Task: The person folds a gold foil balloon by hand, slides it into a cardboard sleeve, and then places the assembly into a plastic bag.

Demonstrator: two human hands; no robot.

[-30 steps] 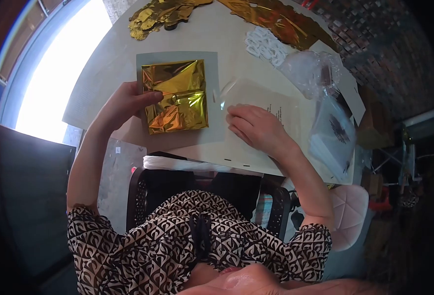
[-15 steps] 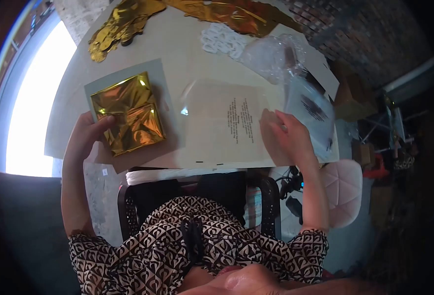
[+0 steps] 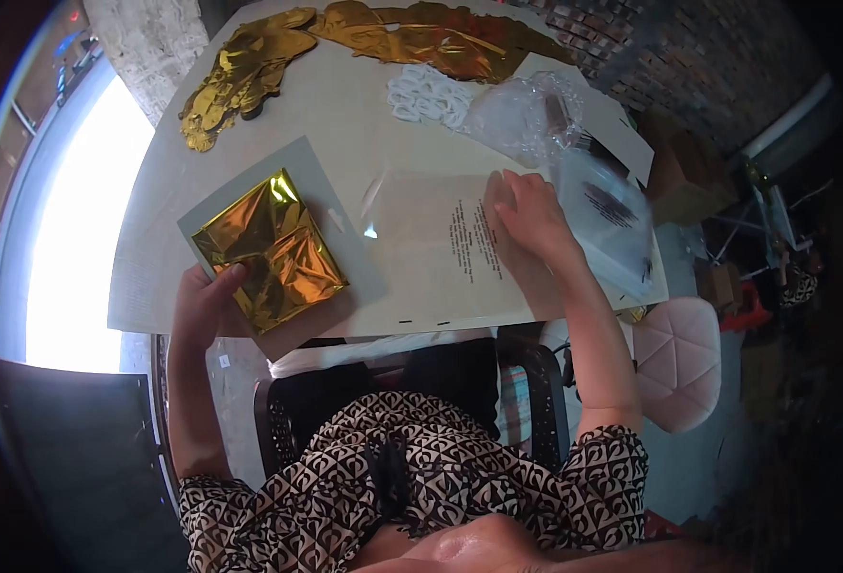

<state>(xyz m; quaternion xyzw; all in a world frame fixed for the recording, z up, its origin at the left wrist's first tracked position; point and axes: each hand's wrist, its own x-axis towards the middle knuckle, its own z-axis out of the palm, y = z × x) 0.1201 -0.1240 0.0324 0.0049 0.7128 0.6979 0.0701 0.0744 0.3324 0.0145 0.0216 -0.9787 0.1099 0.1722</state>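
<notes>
At the left of the table my left hand (image 3: 208, 298) grips the lower left edge of a folded gold foil packet (image 3: 283, 253) and the grey card (image 3: 309, 162) behind it, thumb on the foil. A clear plastic bag (image 3: 412, 229) printed with small dark text lies flat in the middle. Over the right edge of that bag is my right hand (image 3: 534, 215), its fingers bent and the thumb a little apart. Whether those fingertips touch the bag I cannot tell.
Gold foil pieces (image 3: 250, 72) and a long foil strip (image 3: 421, 38) lie along the far edge. White loops (image 3: 429, 95), crumpled clear plastic (image 3: 517, 116) and a stack of printed bags (image 3: 608, 215) are at the right. A pink stool (image 3: 677, 363) stands beyond the table's right corner.
The packet and card in my left hand have shifted right and tilted more. My right hand has moved up and left over the printed bag. The camera view has shifted slightly.
</notes>
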